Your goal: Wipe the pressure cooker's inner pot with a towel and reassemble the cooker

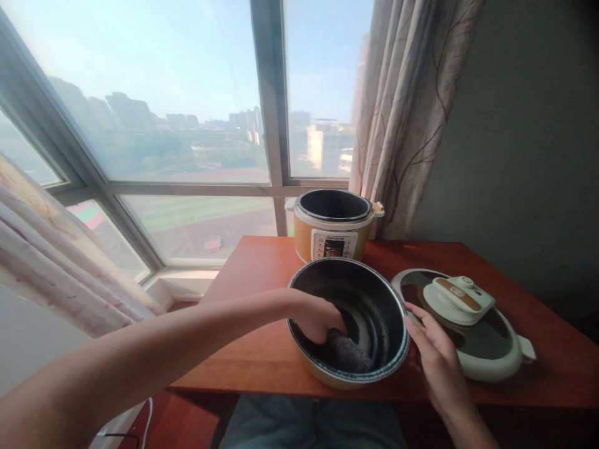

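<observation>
A round inner pot (390,293) with a dark inside and a bright rim stands near the front edge of the table. My left hand (321,319) reaches down into it, its fingers closed on a grey, fuzzy cloth (352,353) that lies against the pot's near inner wall. Part of those fingers is hidden by the hand and the cloth. On the right side, my right hand (436,355) grips the pot's rim between thumb and fingers. Whitish streaks show on the pot's inside.
Behind the pot stands a tan electric pressure cooker (304,234) with a control panel. To the right, its large lid (491,368) with a handle lies on the reddish wooden table (234,355). A window and curtains (402,112) rise beyond the table.
</observation>
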`<state>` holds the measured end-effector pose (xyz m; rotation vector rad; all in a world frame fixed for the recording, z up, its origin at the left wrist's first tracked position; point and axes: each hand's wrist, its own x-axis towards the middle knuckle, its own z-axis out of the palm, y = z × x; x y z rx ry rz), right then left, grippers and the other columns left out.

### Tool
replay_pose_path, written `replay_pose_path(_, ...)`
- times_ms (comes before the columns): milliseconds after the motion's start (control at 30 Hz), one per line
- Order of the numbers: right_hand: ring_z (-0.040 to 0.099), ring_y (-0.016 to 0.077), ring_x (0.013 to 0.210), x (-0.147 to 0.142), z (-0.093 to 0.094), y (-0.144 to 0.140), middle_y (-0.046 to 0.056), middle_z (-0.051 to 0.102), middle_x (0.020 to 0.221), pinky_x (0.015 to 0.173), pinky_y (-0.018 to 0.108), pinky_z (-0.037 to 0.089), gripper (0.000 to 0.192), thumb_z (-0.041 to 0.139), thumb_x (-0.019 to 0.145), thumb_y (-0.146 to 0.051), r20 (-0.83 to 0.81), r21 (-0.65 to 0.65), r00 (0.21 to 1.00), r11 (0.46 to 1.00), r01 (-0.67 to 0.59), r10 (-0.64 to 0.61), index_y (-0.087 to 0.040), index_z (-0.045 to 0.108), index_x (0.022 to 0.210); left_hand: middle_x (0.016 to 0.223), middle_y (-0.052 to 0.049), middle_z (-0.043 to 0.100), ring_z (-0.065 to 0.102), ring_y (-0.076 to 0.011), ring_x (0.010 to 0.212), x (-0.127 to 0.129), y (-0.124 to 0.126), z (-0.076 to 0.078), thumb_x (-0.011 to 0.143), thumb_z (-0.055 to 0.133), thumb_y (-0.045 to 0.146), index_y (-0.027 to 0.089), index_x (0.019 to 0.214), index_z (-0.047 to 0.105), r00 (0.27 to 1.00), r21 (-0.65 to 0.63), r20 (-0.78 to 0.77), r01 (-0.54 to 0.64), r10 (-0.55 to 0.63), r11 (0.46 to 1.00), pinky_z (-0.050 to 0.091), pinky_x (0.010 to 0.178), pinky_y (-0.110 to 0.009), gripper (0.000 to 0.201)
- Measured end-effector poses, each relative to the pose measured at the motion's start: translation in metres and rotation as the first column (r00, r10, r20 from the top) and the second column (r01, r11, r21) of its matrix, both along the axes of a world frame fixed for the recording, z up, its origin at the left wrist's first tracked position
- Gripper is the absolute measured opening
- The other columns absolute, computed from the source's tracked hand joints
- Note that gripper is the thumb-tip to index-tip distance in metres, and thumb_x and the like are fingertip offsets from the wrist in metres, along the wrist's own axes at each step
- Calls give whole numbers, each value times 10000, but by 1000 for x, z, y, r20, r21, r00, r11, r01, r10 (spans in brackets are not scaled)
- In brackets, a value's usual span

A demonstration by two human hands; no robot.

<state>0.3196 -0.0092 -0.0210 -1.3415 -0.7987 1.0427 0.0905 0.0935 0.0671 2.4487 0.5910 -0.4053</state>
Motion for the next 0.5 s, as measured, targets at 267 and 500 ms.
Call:
replay_pose_path(267,449,134,490,-37,3,-41,-65,501,566,434,230,357,962,708,767,-634,-47,-36,998,999,-40,39,-227,323,1548,889,-51,704,642,-230,832,22,-6,-21,737,661,245,170,991,730,962,-128,41,-263,270,956,493,714,-306,274)
replay_pose_path(500,427,137,472,-44,17,-25,-64,468,531,421,226,312,977,685,757,-649,7,-21,1000,1000,-22,23,-166,353,1539,880,-53,698,633,-192,723,58,-18,-30,706,669,219,151,1013,692,494,-648,66,-640,867,414,507,599,-262,315)
